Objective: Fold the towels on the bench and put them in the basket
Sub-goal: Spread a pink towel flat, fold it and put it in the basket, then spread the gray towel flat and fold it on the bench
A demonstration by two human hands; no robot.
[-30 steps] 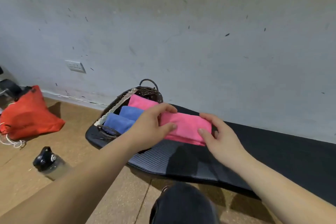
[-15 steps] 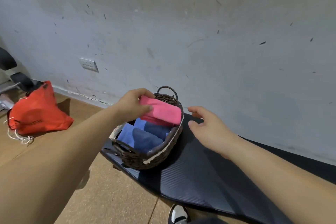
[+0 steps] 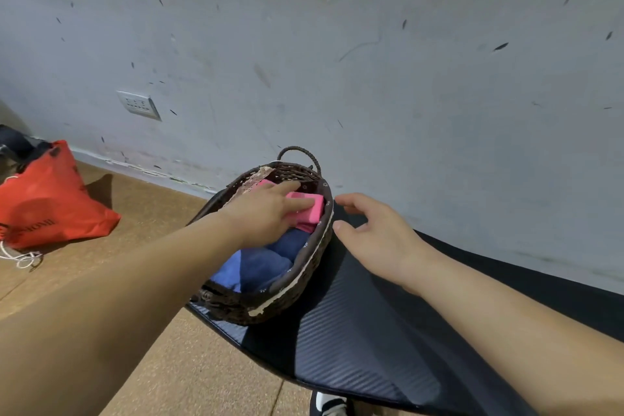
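Broadly, the black padded tabletop (image 3: 354,348) runs along the wall, with the wicker basket (image 3: 287,297) at its left end. Folded blue towels (image 3: 256,267) fill the basket's near part. The right hand (image 3: 374,240) hovers just beside the rim, fingers loosely spread, holding nothing. The left hand (image 3: 266,213) reaches inside, fingers straight, pressing on the folded pink towel (image 3: 312,209) at the far end.

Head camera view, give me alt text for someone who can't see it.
A left hand rests straight fingers on a folded pink towel inside a wicker basket with blue towels, on a black bench. The right hand hovers open beside the basket; a red bag sits on the floor.
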